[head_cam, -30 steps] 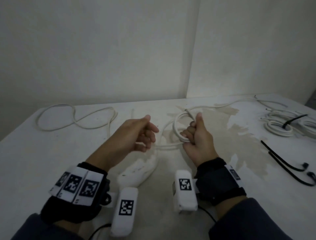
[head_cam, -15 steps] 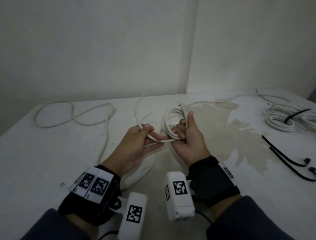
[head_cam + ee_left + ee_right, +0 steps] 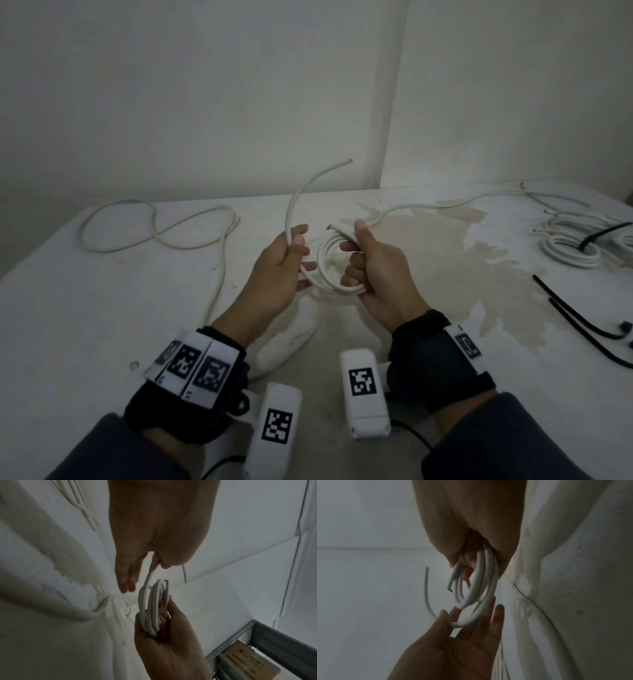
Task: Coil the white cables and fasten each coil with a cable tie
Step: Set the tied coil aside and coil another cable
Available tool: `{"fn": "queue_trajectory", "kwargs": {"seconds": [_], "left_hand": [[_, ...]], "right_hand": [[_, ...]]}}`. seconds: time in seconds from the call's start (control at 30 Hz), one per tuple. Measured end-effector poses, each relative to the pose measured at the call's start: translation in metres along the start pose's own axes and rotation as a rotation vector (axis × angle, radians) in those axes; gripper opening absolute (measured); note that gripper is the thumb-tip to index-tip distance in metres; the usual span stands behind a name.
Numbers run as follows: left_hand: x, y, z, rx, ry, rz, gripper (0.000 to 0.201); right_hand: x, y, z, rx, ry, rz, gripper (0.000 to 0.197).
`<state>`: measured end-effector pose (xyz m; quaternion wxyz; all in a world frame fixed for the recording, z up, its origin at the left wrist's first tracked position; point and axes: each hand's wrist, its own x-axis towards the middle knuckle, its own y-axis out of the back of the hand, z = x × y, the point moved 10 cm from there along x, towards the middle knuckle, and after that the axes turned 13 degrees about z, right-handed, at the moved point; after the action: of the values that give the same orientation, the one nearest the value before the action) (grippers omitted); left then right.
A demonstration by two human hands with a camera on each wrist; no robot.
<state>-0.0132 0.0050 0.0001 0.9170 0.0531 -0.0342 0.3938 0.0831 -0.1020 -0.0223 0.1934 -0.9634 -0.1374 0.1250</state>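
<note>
Above the white table (image 3: 68,325), my right hand (image 3: 352,253) grips a small coil of white cable (image 3: 325,274), several loops held upright in the curled fingers, also seen in the right wrist view (image 3: 481,581). One cut end (image 3: 334,226) pokes out by the right thumb. My left hand (image 3: 296,240) pinches the same cable's free tail (image 3: 301,195) between thumb and forefinger just left of the coil. Its other fingers (image 3: 127,580) are stretched out. The tail curves up into the air, ending at its tip (image 3: 350,160).
A loose white cable (image 3: 154,226) lies looped at the table's back left. Another cable (image 3: 445,202) runs along the back right. Coils bound with a black tie (image 3: 568,250) sit at the right edge, with loose black cable ties (image 3: 582,322) nearer. A metal shelf with a cardboard box (image 3: 248,660) stands beside.
Both hands have come together and lifted. The coil in my right hand has gained a loop, and the remaining tail has left the table and now sticks up from my left hand.
</note>
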Motion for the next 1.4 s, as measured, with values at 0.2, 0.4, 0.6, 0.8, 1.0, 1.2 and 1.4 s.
{"fn": "queue_trajectory", "kwargs": {"seconds": [0.2,0.4,0.6,0.8,1.0,1.2,1.4], "left_hand": [[-0.007,-0.015,-0.002,-0.263,0.148,-0.113,0.030],[-0.015,-0.027,0.009,-0.481,0.169,-0.222,0.041],[-0.015,-0.032,0.006,-0.575,0.287,-0.302,0.037],[-0.015,-0.033,-0.004,-0.564,0.380,-0.361,0.030],[-0.010,-0.025,-0.002,-0.519,0.432,-0.359,0.027],[-0.010,-0.020,0.005,-0.285,0.210,-0.210,0.014],[0.005,0.003,0.008,-0.320,0.139,0.000,0.024]], "right_hand": [[-0.010,-0.013,0.000,-0.141,0.040,-0.117,0.024],[-0.015,-0.025,0.002,-0.057,0.042,-0.193,0.022],[-0.021,-0.031,0.005,0.046,-0.048,-0.288,0.036],[-0.025,-0.036,0.012,0.005,-0.098,-0.309,0.020],[-0.031,-0.042,0.012,0.074,-0.105,-0.354,0.007],[-0.030,-0.042,0.012,0.065,-0.095,-0.366,0.023],[-0.037,-0.047,0.015,0.317,-0.317,-0.497,0.037]]}}
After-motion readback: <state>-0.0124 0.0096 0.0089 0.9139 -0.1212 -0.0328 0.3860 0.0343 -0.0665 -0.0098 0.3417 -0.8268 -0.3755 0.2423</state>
